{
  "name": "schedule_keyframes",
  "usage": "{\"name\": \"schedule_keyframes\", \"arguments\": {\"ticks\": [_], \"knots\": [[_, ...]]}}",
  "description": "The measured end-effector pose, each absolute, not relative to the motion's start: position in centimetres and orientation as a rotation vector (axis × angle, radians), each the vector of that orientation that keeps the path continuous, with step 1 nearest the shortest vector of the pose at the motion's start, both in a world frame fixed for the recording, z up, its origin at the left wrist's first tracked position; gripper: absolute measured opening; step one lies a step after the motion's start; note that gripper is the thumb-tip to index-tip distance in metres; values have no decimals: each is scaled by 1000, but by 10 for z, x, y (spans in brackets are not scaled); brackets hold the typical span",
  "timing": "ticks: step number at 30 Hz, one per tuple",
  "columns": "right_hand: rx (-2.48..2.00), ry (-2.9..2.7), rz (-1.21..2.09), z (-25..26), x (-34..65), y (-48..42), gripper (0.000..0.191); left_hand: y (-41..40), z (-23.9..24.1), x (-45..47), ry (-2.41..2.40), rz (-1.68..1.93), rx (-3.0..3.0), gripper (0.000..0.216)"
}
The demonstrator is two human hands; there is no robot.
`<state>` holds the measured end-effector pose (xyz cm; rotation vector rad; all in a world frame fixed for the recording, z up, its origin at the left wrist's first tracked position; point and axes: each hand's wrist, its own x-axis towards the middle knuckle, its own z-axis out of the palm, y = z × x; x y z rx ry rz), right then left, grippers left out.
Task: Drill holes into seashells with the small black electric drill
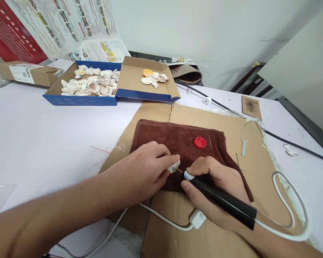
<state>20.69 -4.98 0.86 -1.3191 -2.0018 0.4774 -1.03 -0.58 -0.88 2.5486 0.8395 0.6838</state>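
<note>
My left hand (144, 168) is closed in a pinch on a small white shell (174, 166), pressing it onto a brown towel (177, 138). My right hand (215, 190) grips a black pen-shaped electric tool (220, 200) like a pencil, its tip touching the shell. A white cord (290, 208) with an inline switch (197, 218) runs from the tool's rear. A red bottle cap (199, 142) lies on the towel just beyond my hands.
Flattened cardboard (244, 129) lies under the towel on a white table (43, 136). A blue box (80, 91) full of shells and its lid (145, 77) with a few shells stand at the back. A small wrench (243, 146), thin needles and a black cable (285, 141) lie to the right.
</note>
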Motion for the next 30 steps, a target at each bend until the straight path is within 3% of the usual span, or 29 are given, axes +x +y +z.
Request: {"name": "schedule_keyframes", "arguments": {"ticks": [30], "knots": [[-1273, -2012, 514, 6, 210, -50, 15, -1, -4, -11, 926, 642, 2334, 31]]}}
